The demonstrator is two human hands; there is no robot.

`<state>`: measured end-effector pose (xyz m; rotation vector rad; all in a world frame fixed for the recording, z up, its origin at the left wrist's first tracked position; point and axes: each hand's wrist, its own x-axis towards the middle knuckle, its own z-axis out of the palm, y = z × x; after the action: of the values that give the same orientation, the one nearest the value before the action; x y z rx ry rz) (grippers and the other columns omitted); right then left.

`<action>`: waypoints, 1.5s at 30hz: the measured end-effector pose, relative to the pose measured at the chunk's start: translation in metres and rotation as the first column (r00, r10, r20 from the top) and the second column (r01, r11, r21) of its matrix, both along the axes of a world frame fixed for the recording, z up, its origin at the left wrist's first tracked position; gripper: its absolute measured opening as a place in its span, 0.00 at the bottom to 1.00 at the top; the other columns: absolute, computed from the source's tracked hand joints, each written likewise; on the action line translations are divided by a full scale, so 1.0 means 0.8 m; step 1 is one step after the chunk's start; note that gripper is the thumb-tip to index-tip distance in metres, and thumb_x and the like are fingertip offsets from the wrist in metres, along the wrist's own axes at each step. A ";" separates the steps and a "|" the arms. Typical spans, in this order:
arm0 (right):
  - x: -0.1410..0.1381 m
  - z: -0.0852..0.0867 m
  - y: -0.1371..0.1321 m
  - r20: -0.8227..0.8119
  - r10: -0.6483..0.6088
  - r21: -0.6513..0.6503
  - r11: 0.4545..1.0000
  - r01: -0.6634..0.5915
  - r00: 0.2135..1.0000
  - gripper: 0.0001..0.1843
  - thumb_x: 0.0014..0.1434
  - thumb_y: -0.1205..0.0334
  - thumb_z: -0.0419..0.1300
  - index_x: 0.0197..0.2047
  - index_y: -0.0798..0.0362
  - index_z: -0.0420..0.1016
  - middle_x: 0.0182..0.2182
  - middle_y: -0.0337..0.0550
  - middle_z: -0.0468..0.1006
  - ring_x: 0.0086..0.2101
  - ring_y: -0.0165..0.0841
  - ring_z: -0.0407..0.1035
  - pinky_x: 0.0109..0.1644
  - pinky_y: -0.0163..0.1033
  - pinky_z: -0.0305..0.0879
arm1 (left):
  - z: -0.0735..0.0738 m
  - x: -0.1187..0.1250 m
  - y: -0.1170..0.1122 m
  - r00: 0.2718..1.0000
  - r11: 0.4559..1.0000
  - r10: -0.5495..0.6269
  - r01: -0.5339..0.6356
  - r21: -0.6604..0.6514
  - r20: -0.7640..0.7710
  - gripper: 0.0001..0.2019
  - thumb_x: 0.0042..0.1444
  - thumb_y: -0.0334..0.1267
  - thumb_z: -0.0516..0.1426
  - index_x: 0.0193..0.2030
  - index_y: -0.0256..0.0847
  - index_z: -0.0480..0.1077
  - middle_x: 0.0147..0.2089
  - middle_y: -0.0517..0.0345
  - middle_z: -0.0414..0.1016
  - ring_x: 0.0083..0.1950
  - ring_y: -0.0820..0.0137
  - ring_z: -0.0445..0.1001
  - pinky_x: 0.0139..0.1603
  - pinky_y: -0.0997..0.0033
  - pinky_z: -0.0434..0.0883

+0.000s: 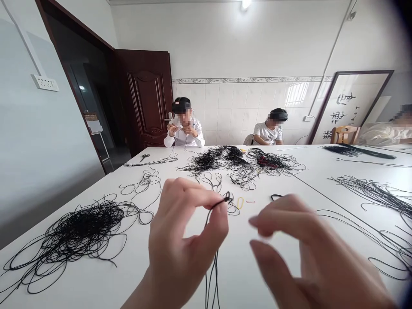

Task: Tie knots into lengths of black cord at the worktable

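Note:
Between the thumb and index finger of my left hand (189,227) is pinched a black cord (215,274). A small looped knot (228,198) of it sticks out past the fingertips, and its strands hang down below the hand. My right hand (299,244) is a short way to the right, thumb and index finger apart, with nothing visible between them. Beyond the hands, a yellow loop (240,203) and a small pink piece (250,201) lie on the white table (180,296). Part of a black band (276,197) shows behind my right hand.
A tangled heap of black cord (83,225) lies at left. More cord piles (209,161) spread across the far middle, and loose strands (380,195) at right. Small scissors (144,157) rest near the far left edge. Two people (185,128) (268,131) sit opposite, another person (383,132) far right.

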<state>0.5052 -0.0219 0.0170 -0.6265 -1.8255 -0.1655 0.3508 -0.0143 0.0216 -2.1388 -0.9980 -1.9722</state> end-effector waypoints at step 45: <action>0.011 0.004 0.020 -0.044 0.219 0.042 0.975 -0.217 0.975 0.15 0.57 0.81 0.57 0.43 0.53 0.70 0.34 0.43 0.73 0.39 0.33 0.68 0.37 0.41 0.69 | 0.017 -0.002 -0.017 0.851 0.668 -0.405 0.524 -0.529 0.334 0.09 0.55 0.26 0.59 0.29 0.45 0.69 0.29 0.67 0.73 0.32 0.77 0.72 0.34 0.82 0.71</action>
<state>0.5139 -0.0057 0.0204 -0.3972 -1.8259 -0.0361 0.3492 -0.0280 0.0352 -2.8304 -1.3781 -2.3566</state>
